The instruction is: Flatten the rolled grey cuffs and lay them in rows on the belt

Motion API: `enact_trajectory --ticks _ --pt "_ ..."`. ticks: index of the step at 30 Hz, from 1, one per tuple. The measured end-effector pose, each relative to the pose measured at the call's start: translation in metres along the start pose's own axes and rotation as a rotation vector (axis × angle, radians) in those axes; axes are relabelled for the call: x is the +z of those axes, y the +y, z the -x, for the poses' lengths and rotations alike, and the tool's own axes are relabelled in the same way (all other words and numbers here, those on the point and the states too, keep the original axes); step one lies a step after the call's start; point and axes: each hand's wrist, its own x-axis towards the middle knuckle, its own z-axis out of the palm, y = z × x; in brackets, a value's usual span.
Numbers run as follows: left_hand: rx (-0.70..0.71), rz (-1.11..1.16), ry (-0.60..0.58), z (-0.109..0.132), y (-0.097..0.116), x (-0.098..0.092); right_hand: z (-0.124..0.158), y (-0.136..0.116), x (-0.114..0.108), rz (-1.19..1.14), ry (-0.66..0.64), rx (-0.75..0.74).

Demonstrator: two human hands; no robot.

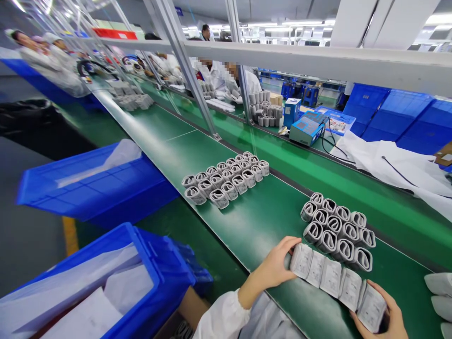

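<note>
Squeezing rolled cuffs (332, 278) between both hands (271, 263) (383, 315)

Left hand (273, 263) and right hand (379, 310) clasp a row of rolled cuffs (332, 280).

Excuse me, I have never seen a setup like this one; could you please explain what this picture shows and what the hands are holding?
This view comes from a camera worn on a person's head, looking forward and down. Their left hand and right hand hold the two ends of a row of rolled white bands on a green conveyor belt. More rolls sit grouped on the belt. A blue plastic crate stands at lower left, and a co-worker sits beyond the belt.
</note>
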Motion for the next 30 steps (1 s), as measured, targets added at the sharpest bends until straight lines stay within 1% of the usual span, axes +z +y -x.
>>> enact_trajectory --ticks 5,8,11,13,15,17,20,22,24,25,27,29,30 --pt "0.012 0.023 0.006 0.004 -0.001 0.001 0.005 -0.008 0.009 -0.193 0.038 0.025" --pt "-0.018 0.142 0.026 0.008 -0.005 0.003 0.005 -0.014 0.013 -0.253 0.042 0.010" --pt "-0.052 0.276 0.012 0.011 -0.011 0.007 0.006 -0.024 0.017 -0.282 0.111 -0.063" --pt "-0.051 0.386 0.004 0.011 -0.013 0.011 0.006 -0.030 0.019 -0.353 0.143 -0.085" --pt "-0.025 0.493 0.027 0.007 -0.013 0.015 0.004 -0.035 0.021 -0.431 0.108 -0.050" --pt "0.021 0.547 0.053 0.000 -0.007 0.017 -0.005 -0.041 0.019 -0.522 0.070 -0.023" --pt "0.131 0.534 0.026 -0.024 0.014 0.014 -0.031 -0.059 0.005 -0.678 0.073 -0.035" --pt "0.250 0.520 -0.035 -0.049 0.036 0.008 -0.055 -0.081 -0.011 -0.717 0.134 -0.054" --pt "0.359 0.527 -0.089 -0.080 0.062 0.001 -0.079 -0.113 -0.032 -0.740 0.245 -0.111" --pt "0.393 0.528 -0.085 -0.098 0.076 -0.003 -0.090 -0.132 -0.042 -0.766 0.314 -0.158" --pt "0.427 0.488 -0.023 -0.131 0.105 -0.009 -0.106 -0.170 -0.061 -0.833 0.450 -0.316" --pt "0.477 0.432 0.052 -0.160 0.133 -0.015 -0.114 -0.206 -0.073 -0.872 0.524 -0.487" --pt "0.511 0.409 0.083 -0.171 0.145 -0.017 -0.116 -0.221 -0.076 -0.887 0.527 -0.551"
